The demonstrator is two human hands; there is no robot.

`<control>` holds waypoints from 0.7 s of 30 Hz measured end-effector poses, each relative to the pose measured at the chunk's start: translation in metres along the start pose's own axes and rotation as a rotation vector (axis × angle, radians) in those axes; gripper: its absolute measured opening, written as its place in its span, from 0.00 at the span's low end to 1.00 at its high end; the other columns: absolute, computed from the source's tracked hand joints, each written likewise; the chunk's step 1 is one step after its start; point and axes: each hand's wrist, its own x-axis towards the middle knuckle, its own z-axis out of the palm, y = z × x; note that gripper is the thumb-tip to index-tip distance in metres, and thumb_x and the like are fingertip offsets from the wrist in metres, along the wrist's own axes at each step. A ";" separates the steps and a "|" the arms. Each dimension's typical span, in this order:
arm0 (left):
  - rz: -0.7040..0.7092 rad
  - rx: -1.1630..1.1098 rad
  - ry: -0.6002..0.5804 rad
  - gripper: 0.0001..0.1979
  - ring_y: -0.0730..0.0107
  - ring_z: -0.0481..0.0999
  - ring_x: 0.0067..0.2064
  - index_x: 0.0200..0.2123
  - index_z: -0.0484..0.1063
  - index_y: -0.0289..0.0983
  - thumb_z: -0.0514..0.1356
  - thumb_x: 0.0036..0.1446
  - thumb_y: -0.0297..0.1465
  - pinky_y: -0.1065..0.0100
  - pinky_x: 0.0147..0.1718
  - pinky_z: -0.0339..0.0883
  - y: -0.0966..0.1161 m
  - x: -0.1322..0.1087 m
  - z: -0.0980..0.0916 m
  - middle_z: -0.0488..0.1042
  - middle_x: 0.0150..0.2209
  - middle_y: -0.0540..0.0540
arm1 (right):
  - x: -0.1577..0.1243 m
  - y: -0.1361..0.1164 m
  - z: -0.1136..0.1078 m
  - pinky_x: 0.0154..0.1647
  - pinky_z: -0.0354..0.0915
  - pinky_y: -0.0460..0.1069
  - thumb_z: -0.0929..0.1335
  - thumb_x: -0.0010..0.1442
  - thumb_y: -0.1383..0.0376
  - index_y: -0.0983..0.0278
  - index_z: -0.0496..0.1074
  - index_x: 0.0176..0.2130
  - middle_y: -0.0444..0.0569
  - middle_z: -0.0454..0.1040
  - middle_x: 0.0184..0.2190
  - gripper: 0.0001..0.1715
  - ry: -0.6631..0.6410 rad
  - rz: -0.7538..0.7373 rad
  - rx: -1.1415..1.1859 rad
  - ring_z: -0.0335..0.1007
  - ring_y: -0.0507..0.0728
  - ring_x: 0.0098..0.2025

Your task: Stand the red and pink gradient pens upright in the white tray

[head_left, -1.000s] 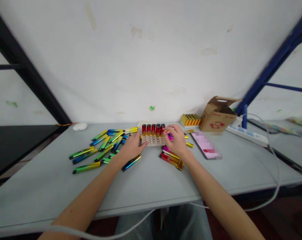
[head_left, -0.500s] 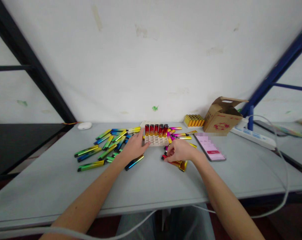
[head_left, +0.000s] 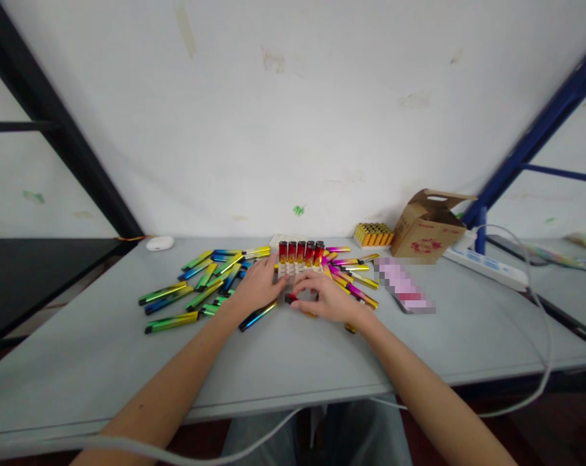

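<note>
A pale tray with a grid of holes [head_left: 297, 266] sits mid-table, with several red-and-gold sticks [head_left: 300, 251] standing upright in its back row. My left hand [head_left: 257, 288] rests against the tray's left side, fingers curled on its edge. My right hand [head_left: 325, 296] is just in front of the tray, fingers pinched round a red-and-gold stick [head_left: 291, 298] held lying flat. Pink-and-gold sticks [head_left: 354, 278] lie loose to the right of the tray. Green, blue and yellow sticks [head_left: 203, 285] are scattered on the left.
A phone [head_left: 403, 286] lies right of the loose sticks. Behind it stand an open cardboard box [head_left: 429, 226] and a block of orange sticks [head_left: 373, 234]. A white power strip [head_left: 487, 270] and cable run along the right. A white oval object [head_left: 160, 243] lies at the back left.
My right hand went from the tray's back row down to the loose sticks on the right, took hold of a red-and-gold one, and moved left to the tray's front. The left hand stayed put.
</note>
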 end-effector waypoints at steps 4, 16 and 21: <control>0.011 0.000 -0.005 0.21 0.51 0.69 0.57 0.54 0.64 0.33 0.54 0.61 0.38 0.55 0.56 0.60 -0.001 0.000 0.001 0.72 0.52 0.33 | 0.005 0.007 0.007 0.35 0.66 0.47 0.65 0.62 0.55 0.62 0.69 0.41 0.47 0.74 0.34 0.13 0.194 0.189 0.415 0.70 0.53 0.35; 0.010 0.047 -0.014 0.24 0.49 0.67 0.58 0.54 0.65 0.31 0.52 0.62 0.41 0.53 0.57 0.59 -0.003 0.002 0.002 0.70 0.54 0.31 | 0.009 0.018 -0.020 0.11 0.39 0.40 0.63 0.59 0.44 0.63 0.66 0.34 0.38 0.59 0.19 0.24 0.324 0.558 1.403 0.45 0.45 0.15; -0.010 0.073 -0.029 0.25 0.50 0.67 0.58 0.56 0.64 0.31 0.52 0.62 0.41 0.54 0.58 0.59 -0.002 0.002 0.001 0.70 0.55 0.31 | 0.006 0.018 -0.024 0.12 0.39 0.40 0.61 0.58 0.41 0.62 0.55 0.22 0.35 0.47 0.14 0.30 0.215 0.552 1.553 0.39 0.46 0.15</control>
